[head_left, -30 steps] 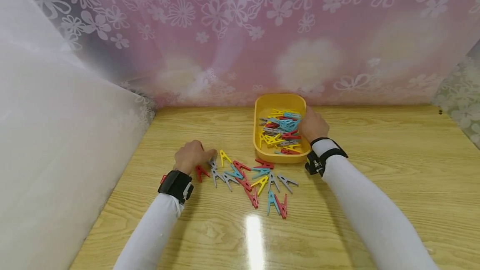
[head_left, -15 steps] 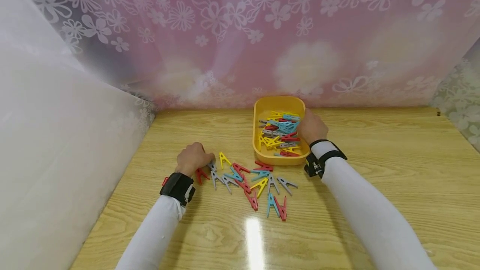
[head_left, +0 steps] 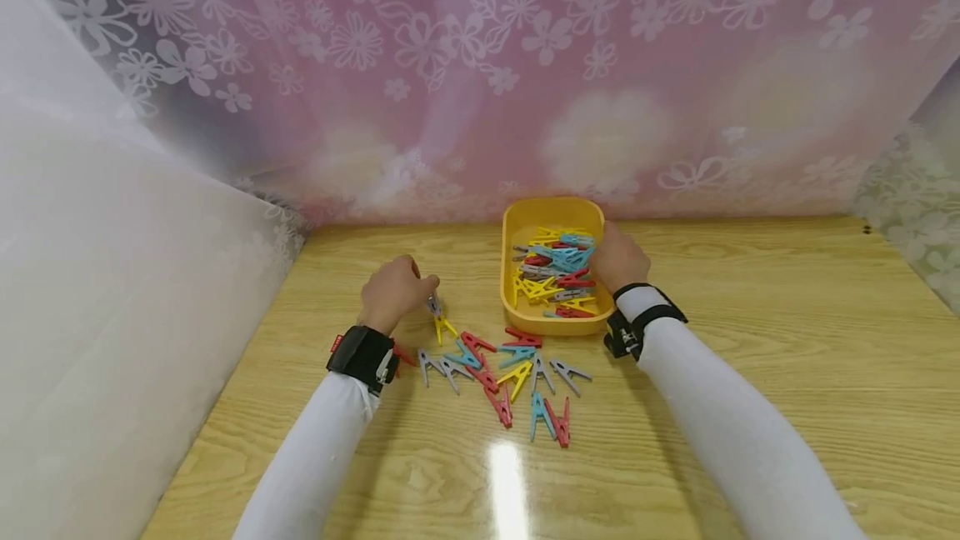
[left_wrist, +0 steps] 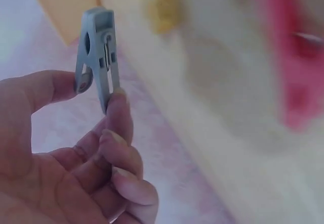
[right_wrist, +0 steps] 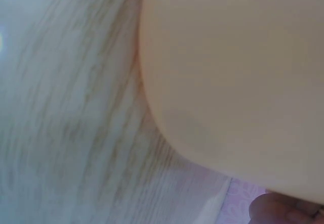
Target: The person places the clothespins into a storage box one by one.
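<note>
My left hand (head_left: 393,292) pinches a grey clothespin (left_wrist: 97,54) by its two legs between thumb and forefinger, just above the table. In the head view that grey clothespin (head_left: 433,303) overlaps a yellow clothespin (head_left: 443,328) lying beneath. At the right side of a yellow plastic bin (head_left: 555,327), my right hand (head_left: 620,257) grips the rim. Inside the bin lies a heap of yellow, blue, red and grey clothespins. Seen from the right wrist, the bin's outer wall (right_wrist: 233,82) fills most of the view, and only some fingers (right_wrist: 276,209) show at the bottom corner.
Several loose clothespins lie in front of the bin, among them a blue clothespin (head_left: 539,417) and a grey clothespin (head_left: 572,375). A red clothespin (head_left: 405,355) is partly hidden by the left wrist. Behind the wooden table (head_left: 750,315) hangs a pink floral sheet (head_left: 465,90).
My left hand has lifted a grey clothespin off the table and moved slightly away from me. My right hand stays on the bin's rim. The head view has shifted a little.
</note>
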`<action>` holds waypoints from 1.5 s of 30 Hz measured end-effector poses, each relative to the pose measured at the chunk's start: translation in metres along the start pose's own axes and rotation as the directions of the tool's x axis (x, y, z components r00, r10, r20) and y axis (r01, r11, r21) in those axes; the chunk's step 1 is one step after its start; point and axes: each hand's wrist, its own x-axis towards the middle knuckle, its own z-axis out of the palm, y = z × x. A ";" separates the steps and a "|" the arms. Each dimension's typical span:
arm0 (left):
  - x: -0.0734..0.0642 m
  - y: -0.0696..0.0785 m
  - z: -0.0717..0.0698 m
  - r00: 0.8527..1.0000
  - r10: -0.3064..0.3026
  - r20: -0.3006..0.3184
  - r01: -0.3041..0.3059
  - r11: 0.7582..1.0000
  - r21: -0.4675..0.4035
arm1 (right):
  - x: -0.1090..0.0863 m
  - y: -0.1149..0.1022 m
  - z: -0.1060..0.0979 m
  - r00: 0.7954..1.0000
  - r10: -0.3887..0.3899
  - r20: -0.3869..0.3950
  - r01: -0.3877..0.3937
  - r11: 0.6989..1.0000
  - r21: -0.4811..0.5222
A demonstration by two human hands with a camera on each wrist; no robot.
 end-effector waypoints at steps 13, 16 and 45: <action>0.019 0.081 -0.010 0.970 0.203 -0.136 -0.210 0.977 -0.033 | 0.004 0.004 0.005 1.000 -0.010 -0.026 0.010 1.000 0.000; 0.022 0.099 -0.006 0.959 0.245 -0.143 -0.253 0.967 -0.041 | 0.005 0.004 0.007 1.000 -0.004 -0.030 0.004 1.000 -0.006; 0.017 0.075 0.005 0.949 0.260 -0.180 -0.273 0.961 -0.051 | 0.002 0.004 0.005 0.999 -0.037 -0.021 0.037 0.999 -0.013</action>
